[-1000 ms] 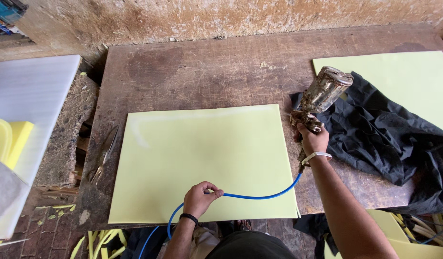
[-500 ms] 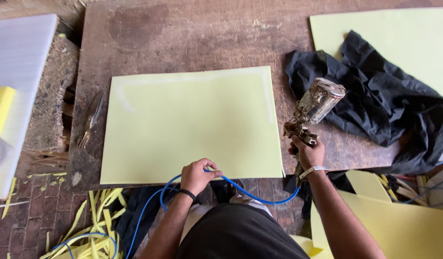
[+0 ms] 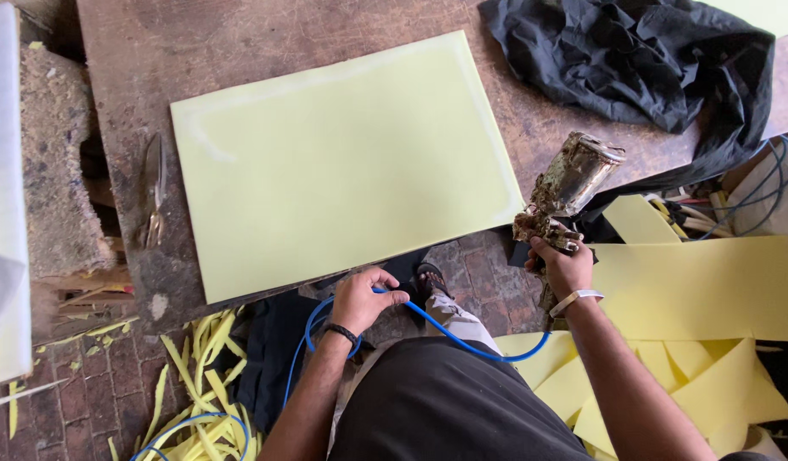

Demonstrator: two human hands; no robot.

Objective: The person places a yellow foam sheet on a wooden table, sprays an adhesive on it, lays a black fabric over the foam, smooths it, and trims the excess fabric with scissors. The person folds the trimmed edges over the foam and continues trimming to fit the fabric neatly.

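Observation:
My right hand grips the handle of a grimy metal spray gun, held upright beside the right edge of a worn wooden table. A blue hose runs from the gun's base across my lap to my left hand, which is closed around it just below the table's near edge. A large pale yellow foam sheet lies flat on the table in front of both hands.
A crumpled black cloth lies on the table's far right. Metal scissors rest left of the sheet. Yellow foam offcuts cover the floor at right, thin yellow strips at lower left. A white panel stands at left.
The view has shifted back and down, so the sheet sits higher in frame. Both hands have drawn back off the table, still holding the spray gun and hose.

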